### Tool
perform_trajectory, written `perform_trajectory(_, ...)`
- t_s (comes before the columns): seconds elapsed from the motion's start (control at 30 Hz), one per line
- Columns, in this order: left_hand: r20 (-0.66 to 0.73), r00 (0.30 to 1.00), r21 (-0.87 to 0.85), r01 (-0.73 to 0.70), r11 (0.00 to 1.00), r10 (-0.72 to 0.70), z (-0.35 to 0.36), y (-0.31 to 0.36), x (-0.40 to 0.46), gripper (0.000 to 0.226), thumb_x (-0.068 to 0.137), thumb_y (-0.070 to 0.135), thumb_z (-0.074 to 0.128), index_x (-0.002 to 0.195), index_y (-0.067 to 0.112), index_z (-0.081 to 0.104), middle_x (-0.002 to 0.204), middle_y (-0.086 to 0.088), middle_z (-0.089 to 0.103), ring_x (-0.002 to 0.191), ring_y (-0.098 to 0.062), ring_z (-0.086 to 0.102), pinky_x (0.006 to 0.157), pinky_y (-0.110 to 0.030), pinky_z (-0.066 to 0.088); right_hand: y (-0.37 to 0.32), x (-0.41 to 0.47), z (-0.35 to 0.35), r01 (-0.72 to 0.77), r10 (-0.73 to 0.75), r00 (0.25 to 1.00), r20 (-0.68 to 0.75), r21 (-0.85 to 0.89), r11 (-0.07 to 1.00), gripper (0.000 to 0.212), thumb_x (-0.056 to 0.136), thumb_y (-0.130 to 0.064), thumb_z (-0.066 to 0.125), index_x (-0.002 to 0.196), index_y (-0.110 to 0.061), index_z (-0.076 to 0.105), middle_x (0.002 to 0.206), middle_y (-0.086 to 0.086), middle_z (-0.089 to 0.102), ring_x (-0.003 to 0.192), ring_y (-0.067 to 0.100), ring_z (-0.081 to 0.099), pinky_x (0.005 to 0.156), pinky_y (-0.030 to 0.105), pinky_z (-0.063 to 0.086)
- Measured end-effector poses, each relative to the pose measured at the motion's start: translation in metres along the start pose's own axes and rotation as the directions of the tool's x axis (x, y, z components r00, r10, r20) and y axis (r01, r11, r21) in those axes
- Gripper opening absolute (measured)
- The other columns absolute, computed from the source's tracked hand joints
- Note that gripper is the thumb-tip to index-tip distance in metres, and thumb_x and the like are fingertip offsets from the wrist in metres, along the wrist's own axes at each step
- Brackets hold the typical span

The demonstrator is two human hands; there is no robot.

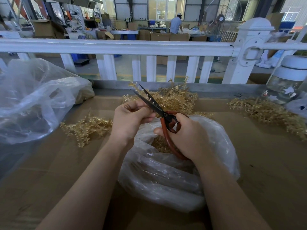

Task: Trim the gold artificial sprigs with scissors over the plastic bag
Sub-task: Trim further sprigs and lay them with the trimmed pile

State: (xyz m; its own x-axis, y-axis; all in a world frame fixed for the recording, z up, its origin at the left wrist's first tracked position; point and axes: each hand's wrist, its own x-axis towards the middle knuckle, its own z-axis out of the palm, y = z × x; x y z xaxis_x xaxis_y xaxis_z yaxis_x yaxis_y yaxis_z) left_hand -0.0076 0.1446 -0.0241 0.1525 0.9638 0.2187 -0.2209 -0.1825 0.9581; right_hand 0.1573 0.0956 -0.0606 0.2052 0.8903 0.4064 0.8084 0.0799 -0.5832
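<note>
Left hand: fingers curled, pinching a gold sprig that points to 12 o'clock.
Right hand: gripping red-handled scissors, blades slightly parted around the sprig.
Plastic bag: directly beneath both hands, at 6 o'clock.

2 hands: left hand and right hand. 1 pair of scissors with 2 dark blades and 2 red handles. 2 plastic bags: 1 small plastic bag in the middle, 1 big plastic bag at the left. 3 heaps of gold sprigs: left heap, middle heap, right heap. 1 glass jar. 1 white railing. 1 person far away.
</note>
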Motion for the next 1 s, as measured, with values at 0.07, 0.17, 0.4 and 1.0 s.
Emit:
perform_trajectory(0.07,0.000,1.000,-0.002,0.002,1.000,-0.002,0.0001,0.0003,-0.0003,0.019,0.085,-0.010,0.064,0.079,0.007,0.072,0.078,-0.010,0.073,0.068,-0.016,0.069,0.066,-0.023,0.058,-0.0001,0.0001,-0.0002,-0.002,0.002,1.000,0.007,0.007,1.000,0.058,0.067,-0.085,0.063,0.084,-0.029,0.059,0.072,-0.015,0.061,0.067,0.001,0.057,0.057,0.024,0.044)
perform_trajectory(0.17,-0.003,1.000,-0.012,0.006,1.000,-0.006,-0.0001,0.0007,-0.0004,0.015,0.085,-0.008,0.066,0.081,0.006,0.071,0.079,-0.011,0.073,0.068,-0.017,0.069,0.067,-0.024,0.058,-0.0007,0.0005,-0.0005,-0.015,0.015,1.000,0.023,0.015,1.000,0.063,0.066,-0.086,0.061,0.084,-0.025,0.061,0.073,-0.011,0.065,0.069,0.006,0.061,0.064,0.033,0.054)
perform_trajectory(0.4,-0.018,1.000,0.068,0.005,0.998,-0.004,0.0021,-0.0034,-0.0005,0.010,0.084,-0.009,0.066,0.087,-0.001,0.071,0.076,-0.014,0.073,0.066,-0.017,0.069,0.065,-0.023,0.056,0.0009,0.0000,0.0003,-0.004,0.004,1.000,-0.005,0.005,1.000,0.058,0.069,-0.083,0.065,0.086,-0.028,0.060,0.073,-0.013,0.064,0.069,0.002,0.059,0.060,0.024,0.048)
perform_trajectory(1.0,-0.021,1.000,-0.009,0.023,1.000,-0.023,0.0030,-0.0014,0.0002,0.009,0.085,-0.005,0.068,0.084,0.003,0.072,0.073,-0.010,0.073,0.066,-0.016,0.070,0.064,-0.023,0.057,0.0035,0.0008,0.0008,0.028,-0.026,0.998,-0.056,0.030,0.999,0.060,0.068,-0.084,0.065,0.083,-0.025,0.062,0.073,-0.018,0.060,0.066,0.000,0.057,0.059,0.022,0.048)
